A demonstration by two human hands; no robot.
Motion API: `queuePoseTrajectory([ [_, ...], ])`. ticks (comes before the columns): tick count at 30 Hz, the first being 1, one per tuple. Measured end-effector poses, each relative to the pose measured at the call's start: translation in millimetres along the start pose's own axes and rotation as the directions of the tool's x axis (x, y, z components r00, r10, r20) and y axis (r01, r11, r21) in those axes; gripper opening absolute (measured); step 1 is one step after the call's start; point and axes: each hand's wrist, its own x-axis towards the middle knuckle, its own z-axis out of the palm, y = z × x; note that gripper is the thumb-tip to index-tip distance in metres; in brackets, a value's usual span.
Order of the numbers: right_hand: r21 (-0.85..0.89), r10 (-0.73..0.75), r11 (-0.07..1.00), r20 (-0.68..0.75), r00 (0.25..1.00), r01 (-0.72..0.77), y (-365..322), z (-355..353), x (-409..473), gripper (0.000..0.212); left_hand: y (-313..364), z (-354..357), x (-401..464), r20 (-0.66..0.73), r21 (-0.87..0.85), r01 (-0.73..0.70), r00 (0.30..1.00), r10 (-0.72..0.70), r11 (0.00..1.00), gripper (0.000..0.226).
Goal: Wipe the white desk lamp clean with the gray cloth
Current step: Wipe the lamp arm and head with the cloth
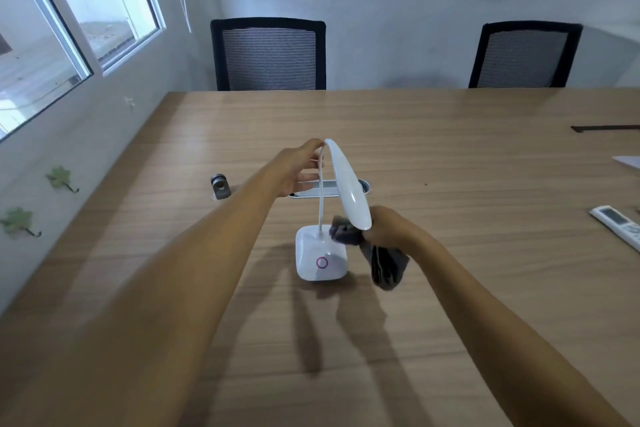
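A white desk lamp (322,253) stands on the wooden table (450,149) just below the middle of the frame, its square base flat on the wood with a small pink ring on top. A thin neck rises from the base and bends over into a long, slim lamp head (348,184) that slopes down toward the lower right.

The left hand (298,166) reaches in from the lower left and pinches the top of the lamp, where the neck meets the head, fingers curled around it. The right hand (388,227) comes in from the lower right, closed around a gray cloth (367,250); one bunched part of the cloth presses against the low tip of the lamp head, and the rest hangs loose below the fist, just beside the base.

Behind the lamp, a long oval cable slot (363,185) is set into the tabletop. A small gray metal piece (220,185) sits to the left of it. A white remote control (616,227) lies at the right edge. Two black mesh chairs (268,54) stand at the far side of the table, and a window (69,28) fills the upper left.
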Motion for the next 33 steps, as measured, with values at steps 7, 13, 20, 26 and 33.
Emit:
queuePoseTrajectory([
  [7,0.763,0.267,0.632,-0.046,0.963,-0.138,-7.3,38.2,24.9,0.020,1.0,-0.4,1.4,-0.009,-0.002,0.008,1.000,-0.008,1.000,0.034],
  [13,0.226,0.339,0.932,-0.274,0.900,-0.282,25.3,54.7,22.7,0.009,0.3,-0.6,0.4,-0.008,-0.001,0.010,1.000,-0.010,1.000,0.033],
  [20,0.568,0.379,0.802,-0.243,0.893,-0.186,9.1,44.7,30.1,0.019,0.1,-1.6,1.0,-0.005,0.002,0.011,1.000,-0.011,1.000,0.034],
  [26,0.257,0.298,0.937,-0.242,0.923,-0.235,19.4,67.9,21.5,0.014,1.8,-2.3,1.1,-0.003,0.017,0.011,1.000,-0.011,1.000,0.034],
  [33,0.288,0.261,0.945,-0.368,0.892,-0.158,11.6,30.9,26.9,0.027,2.0,-3.1,1.7,0.008,0.023,0.007,1.000,-0.007,1.000,0.034],
])
